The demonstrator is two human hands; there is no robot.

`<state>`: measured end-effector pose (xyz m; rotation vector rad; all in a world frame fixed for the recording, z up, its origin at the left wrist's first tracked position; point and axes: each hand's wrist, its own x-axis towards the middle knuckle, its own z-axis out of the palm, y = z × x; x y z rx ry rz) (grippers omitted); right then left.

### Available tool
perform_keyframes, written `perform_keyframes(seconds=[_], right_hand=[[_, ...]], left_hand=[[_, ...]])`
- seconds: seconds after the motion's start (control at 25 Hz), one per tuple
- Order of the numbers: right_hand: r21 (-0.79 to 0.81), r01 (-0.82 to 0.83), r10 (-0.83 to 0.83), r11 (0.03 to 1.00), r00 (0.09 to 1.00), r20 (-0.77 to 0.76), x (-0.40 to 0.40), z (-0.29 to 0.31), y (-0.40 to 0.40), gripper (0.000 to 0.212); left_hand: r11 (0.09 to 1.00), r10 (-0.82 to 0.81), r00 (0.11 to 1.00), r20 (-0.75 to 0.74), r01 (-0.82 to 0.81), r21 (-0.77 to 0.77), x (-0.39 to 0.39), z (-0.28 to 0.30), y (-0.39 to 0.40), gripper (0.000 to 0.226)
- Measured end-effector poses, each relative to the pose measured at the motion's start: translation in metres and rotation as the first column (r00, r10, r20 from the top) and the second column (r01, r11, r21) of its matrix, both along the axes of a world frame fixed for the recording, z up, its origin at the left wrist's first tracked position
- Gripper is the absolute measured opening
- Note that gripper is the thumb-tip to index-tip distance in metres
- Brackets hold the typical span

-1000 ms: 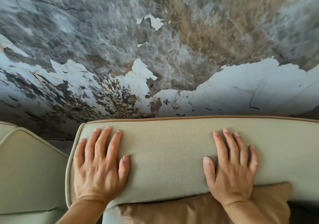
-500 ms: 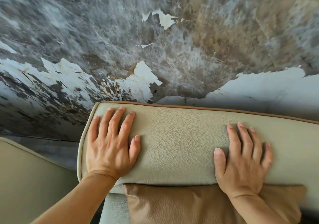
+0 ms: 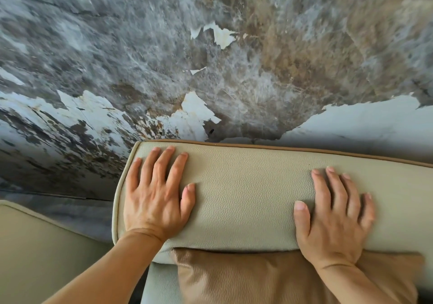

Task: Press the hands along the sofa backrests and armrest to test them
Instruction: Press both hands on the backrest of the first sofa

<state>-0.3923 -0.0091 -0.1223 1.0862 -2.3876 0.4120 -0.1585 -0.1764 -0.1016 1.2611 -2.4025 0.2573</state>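
Your left hand lies palm-down, fingers spread and grasping nothing, at the left end of the cream pebbled-leather sofa backrest, its fingertips reaching almost to the tan piping that runs along the backrest's far top edge. Your right hand also lies flat and unclenched on the same backrest, further right and nearer to you, with the thumb held apart from the four fingers; its heel sits at the backrest's lower edge, where the wrist crosses over the brown leather throw cushion. The two hands are well apart, both touching the leather, and neither closes around anything.

The backrest spans the middle of the view from its rounded left end to the right frame edge. The brown cushion leans against its lower front, directly below the right hand. To the lower left, a second cream upholstered sofa section with matching edge piping stands apart from the backrest, with a gap between them. Behind and above the backrest rises a grey and brown marble-patterned wall with irregular white patches.
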Motion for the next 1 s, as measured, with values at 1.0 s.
perform_keyframes(seconds=[1.0], right_hand=[[-0.015, 0.049, -0.049, 0.999, 0.999, -0.003, -0.042, -0.006, -0.042, 0.064]], left_hand=[[0.998, -0.065, 0.998, 0.007, 0.065, -0.007, -0.053, -0.003, -0.058, 0.059]])
